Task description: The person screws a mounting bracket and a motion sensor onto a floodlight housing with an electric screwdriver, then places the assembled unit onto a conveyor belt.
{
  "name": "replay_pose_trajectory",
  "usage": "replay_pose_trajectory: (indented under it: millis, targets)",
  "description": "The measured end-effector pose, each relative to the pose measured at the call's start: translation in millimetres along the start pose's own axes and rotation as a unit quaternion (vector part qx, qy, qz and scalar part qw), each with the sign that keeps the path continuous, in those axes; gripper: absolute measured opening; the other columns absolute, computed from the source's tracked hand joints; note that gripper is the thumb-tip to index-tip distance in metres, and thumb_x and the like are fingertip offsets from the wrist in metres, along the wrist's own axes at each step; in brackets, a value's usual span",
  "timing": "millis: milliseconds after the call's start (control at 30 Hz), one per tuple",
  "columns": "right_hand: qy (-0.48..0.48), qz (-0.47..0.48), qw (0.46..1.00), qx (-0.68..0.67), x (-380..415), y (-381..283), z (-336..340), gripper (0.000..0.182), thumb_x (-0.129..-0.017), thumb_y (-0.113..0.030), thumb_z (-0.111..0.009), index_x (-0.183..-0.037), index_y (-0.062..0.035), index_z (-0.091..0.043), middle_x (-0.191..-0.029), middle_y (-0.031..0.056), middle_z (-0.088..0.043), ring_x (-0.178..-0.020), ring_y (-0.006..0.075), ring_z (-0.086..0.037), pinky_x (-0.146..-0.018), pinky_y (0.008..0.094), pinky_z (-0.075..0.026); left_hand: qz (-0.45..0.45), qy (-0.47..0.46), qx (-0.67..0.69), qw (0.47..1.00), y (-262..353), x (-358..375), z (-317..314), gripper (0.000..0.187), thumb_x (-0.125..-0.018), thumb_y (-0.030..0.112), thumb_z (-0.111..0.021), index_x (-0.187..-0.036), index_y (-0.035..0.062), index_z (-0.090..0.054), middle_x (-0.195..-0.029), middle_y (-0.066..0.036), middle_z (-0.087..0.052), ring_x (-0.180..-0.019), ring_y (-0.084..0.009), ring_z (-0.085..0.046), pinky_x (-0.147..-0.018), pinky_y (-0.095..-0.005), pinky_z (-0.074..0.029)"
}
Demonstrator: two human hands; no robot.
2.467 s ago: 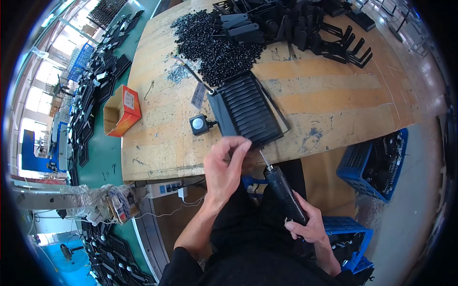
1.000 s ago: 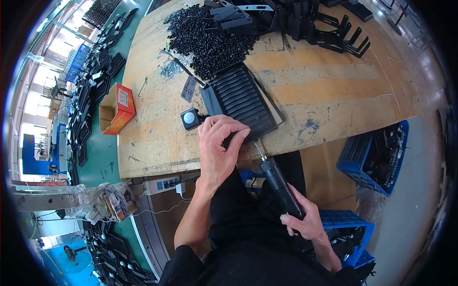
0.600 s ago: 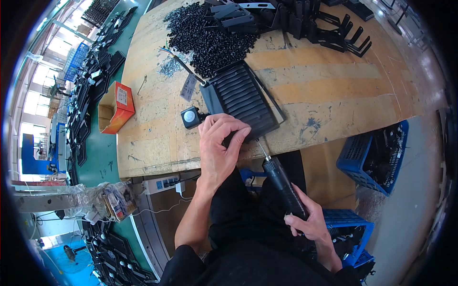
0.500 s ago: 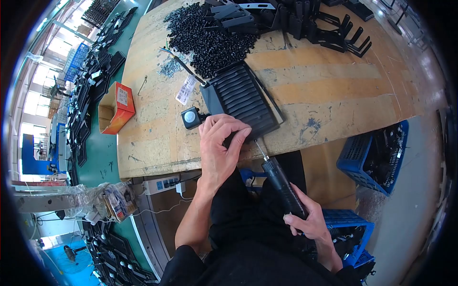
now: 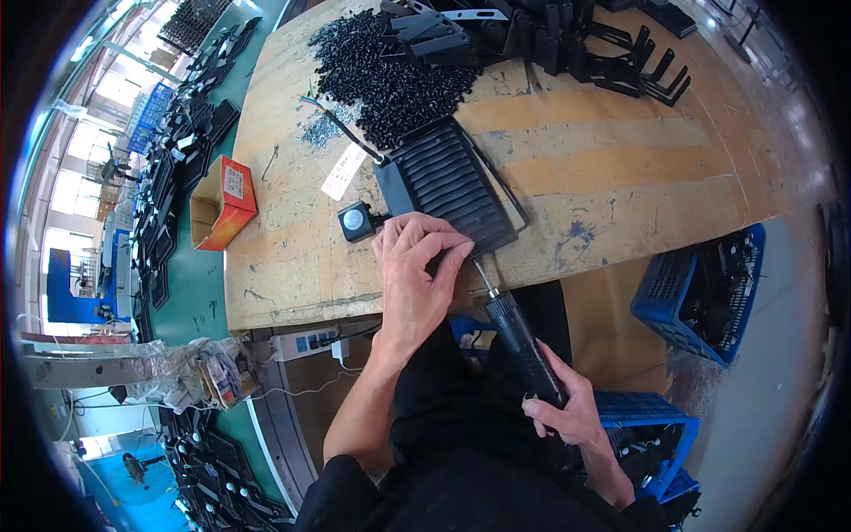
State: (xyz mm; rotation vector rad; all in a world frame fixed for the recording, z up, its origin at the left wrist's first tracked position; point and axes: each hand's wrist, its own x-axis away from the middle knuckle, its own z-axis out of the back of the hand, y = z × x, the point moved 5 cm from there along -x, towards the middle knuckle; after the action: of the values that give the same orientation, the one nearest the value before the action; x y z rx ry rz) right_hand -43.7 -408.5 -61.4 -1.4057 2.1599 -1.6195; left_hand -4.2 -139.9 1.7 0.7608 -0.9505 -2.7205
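On worn tabletop (image 5: 638, 204), nr edge: 1 blk finned housing (image 5: 452, 177), ribs up, lying aslant; the piece being worked.
L hand (image 5: 415, 282): fingers curled & drawn together, thumb close to index fingertip, at housing's near end; anything pinched is hidden.
R hand (image 5: 572, 410): closed round handle of blk powered driver (image 5: 523, 346), bit (image 5: 484, 273) aimed at housing's near edge; tip contact & screw depth can't tell.
Progress: small sensor (image 5: 356, 222) joined at housing's L side, cable (image 5: 355, 137) in place; by my judgement, part-assembled. Cable's wire ends bare, unconnected. Fastening at bit not shown complete.
Sensor: squarish blk block, round pale domed face.
Housing: matte blk, parallel raised fins, straight rim; thin blk bar (image 5: 501, 182) along R side, attachment unclear.
Tag (image 5: 344, 171): flat white slip, nr cable, print illegible.
Screws: heap of small blk ones (image 5: 390, 80), glossy, loose; smaller silver lot (image 5: 319, 131) alongside.
Brackets (image 5: 567, 44): bent flat blk pcs, w/ slots, tangled pile beyond housing.
Carton (image 5: 235, 208): red-orange card, open, L of housing.
Crates: 2 blue plastic (image 5: 660, 284), perforated, w/ dark parts.
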Motion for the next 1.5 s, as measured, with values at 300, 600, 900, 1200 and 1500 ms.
replay_pose_trajectory:
  millis: [300, 600, 900, 1200, 1500]
  targets:
    - [-0.006, -0.017, 1.0, 0.008, -2.8, 0.3, 3.1, 0.084, -0.091, -0.004, -0.079, -0.164, -0.0032, -0.037, -0.107, 0.0046, -0.07, -0.06, 0.0054, -0.058, -0.052, 0.0233, -0.049, -0.013, -0.031, -0.006, 0.999, 2.4, 3.2, 3.9, 0.008, -0.093, 0.009, -0.075, -0.098, 0.0056, -0.079, -0.107, -0.004, -0.073, -0.114, -0.0249, -0.059, -0.106, -0.0422, -0.036]
    - [0.001, -0.019, 0.997, 0.079, -5.2, -7.9, 9.7, 0.085, -0.091, -0.008, -0.081, -0.164, -0.0046, -0.038, -0.102, 0.0029, -0.07, -0.061, 0.0055, -0.059, -0.053, 0.0228, -0.049, -0.156, -0.034, -0.059, 0.985, 2.6, -86.9, 2.6, 0.021, -0.099, 0.013, -0.071, -0.117, 0.0034, -0.077, -0.126, -0.016, -0.071, -0.122, -0.0326, -0.065, -0.102, -0.0417, -0.053]
    - [0.009, -0.02, 0.987, 0.159, -11.3, -15.5, 11.9, 0.086, -0.089, -0.009, -0.082, -0.163, -0.0035, -0.04, -0.105, 0.0038, -0.072, -0.064, 0.0048, -0.061, -0.056, 0.0225, -0.051, -0.176, -0.047, -0.201, 0.963, -31.8, -108.8, -50.6, 0.066, -0.096, 0.063, -0.064, -0.107, -0.0013, -0.075, -0.139, -0.025, -0.059, -0.127, -0.0413, -0.053, -0.109, -0.0559, -0.037]
    - [0.029, 0.012, 0.977, 0.209, -10.2, -8.4, 2.2, 0.088, -0.087, -0.008, -0.083, -0.163, -0.003, -0.041, -0.109, 0.0041, -0.072, -0.068, 0.0053, -0.063, -0.06, 0.0229, -0.052, -0.147, -0.019, -0.134, 0.98, -34.4, -112.3, -45.2, 0.036, -0.082, 0.036, -0.07, -0.089, 0.0003, -0.071, -0.123, -0.024, -0.061, -0.115, -0.0376, -0.057, -0.103, -0.0532, -0.04]
    - [0.057, -0.058, 0.992, 0.093, 3.7, -5.4, -33.4, 0.084, -0.093, -0.005, -0.076, -0.166, -0.0023, -0.032, -0.1, 0.0049, -0.067, -0.061, 0.0064, -0.06, -0.051, 0.0234, -0.048, -0.137, -0.019, -0.139, 0.981, -32.0, -111.3, -43.6, 0.034, -0.083, 0.033, -0.069, -0.089, 0.0002, -0.069, -0.129, -0.024, -0.062, -0.119, -0.0388, -0.056, -0.106, -0.0528, -0.04]
